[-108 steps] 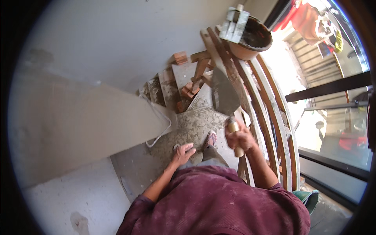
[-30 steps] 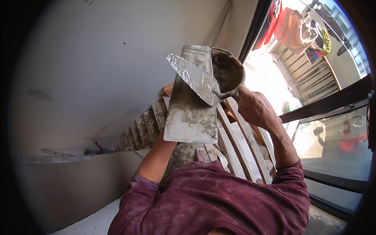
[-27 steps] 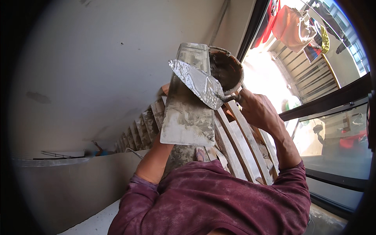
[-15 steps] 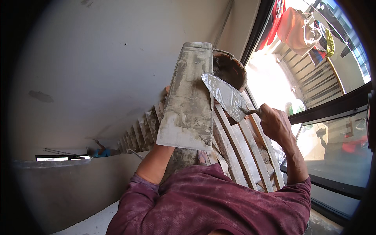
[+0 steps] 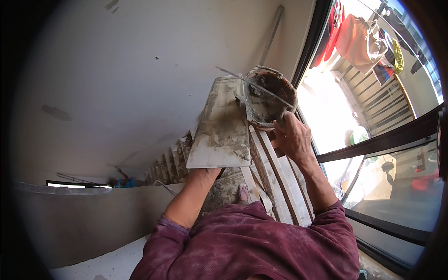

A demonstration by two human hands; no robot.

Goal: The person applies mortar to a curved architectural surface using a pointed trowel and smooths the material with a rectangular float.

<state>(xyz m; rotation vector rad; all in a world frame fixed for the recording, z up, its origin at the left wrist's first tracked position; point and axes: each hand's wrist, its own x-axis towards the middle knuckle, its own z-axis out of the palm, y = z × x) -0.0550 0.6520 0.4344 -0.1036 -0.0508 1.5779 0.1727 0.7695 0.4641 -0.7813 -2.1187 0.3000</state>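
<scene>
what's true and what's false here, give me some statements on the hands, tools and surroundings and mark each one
1. The right hand holds the trowel. True.
2. The left hand presses down on top of the flat board. False: the left forearm goes beneath it, and the hand is mostly hidden.
3. The bucket is to the left of the board in the picture. False: it is to the right.
4. Grey, wet-looking material is in the bucket. True.
5. The person's sleeves are bright yellow. False: they are maroon.
6. Clothes hang beyond the window frame at upper right. True.
</scene>
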